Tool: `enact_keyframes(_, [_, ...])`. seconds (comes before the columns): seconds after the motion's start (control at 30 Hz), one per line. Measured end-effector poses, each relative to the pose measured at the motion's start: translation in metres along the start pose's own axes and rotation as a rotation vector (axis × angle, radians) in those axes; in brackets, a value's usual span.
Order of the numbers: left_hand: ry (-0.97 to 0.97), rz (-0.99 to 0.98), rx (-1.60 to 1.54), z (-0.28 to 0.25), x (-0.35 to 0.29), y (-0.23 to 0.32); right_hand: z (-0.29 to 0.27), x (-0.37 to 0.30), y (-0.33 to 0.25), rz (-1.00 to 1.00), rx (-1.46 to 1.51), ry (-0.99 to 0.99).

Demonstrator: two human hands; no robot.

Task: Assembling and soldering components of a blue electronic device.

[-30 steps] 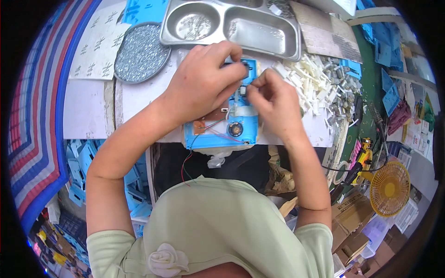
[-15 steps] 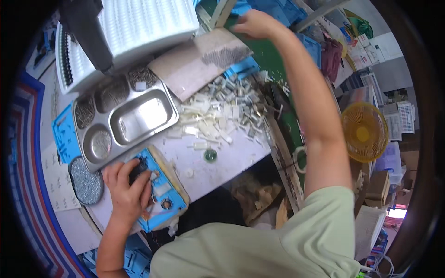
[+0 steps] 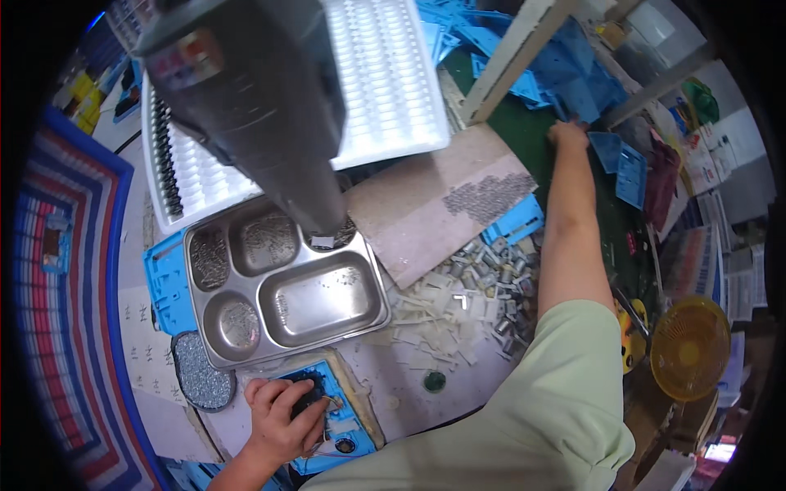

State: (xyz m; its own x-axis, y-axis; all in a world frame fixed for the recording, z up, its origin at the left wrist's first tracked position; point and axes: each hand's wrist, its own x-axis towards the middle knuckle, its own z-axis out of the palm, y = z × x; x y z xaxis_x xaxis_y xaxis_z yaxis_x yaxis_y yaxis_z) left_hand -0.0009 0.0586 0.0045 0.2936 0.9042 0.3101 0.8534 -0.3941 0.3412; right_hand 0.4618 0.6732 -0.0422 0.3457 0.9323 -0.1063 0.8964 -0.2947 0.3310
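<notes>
My left hand (image 3: 282,419) rests with curled fingers on a black part (image 3: 309,391) set in a blue plastic casing (image 3: 334,380). Thin wires and a small round dark part (image 3: 345,445) show in the same casing, partly under the fingers. My right arm is stretched far out to the right. At its end my right hand (image 3: 571,135) touches a heap of blue plastic casings (image 3: 573,78); its fingers are small and partly hidden, so whether it grips one cannot be made out.
A steel compartment tray (image 3: 381,307) holds small metal pieces. Beside it lie a dish of grey granules (image 3: 203,372), a pile of white and metal parts (image 3: 458,303) and a tilted board (image 3: 409,221). A dark tool (image 3: 254,114) hangs over the white tray (image 3: 385,90). A yellow basket (image 3: 689,348) stands right.
My right hand has reached farther right and away, to the blue casings. My left hand stays on the black part in the casing. The whole view has shifted, and the dark tool looms larger.
</notes>
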Motion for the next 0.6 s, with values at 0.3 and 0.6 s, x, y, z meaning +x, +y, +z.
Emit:
enact_keyframes(0.3, [0.162, 0.049, -0.087, 0.005, -0.003, -0.014, -0.075, 0.047, 0.08, -0.406, -0.096, 0.3])
enact_keyframes(0.6, [0.293, 0.046, -0.068, 0.011, -0.012, -0.013, -0.181, -0.037, 0.13, -0.515, 0.23, 0.075])
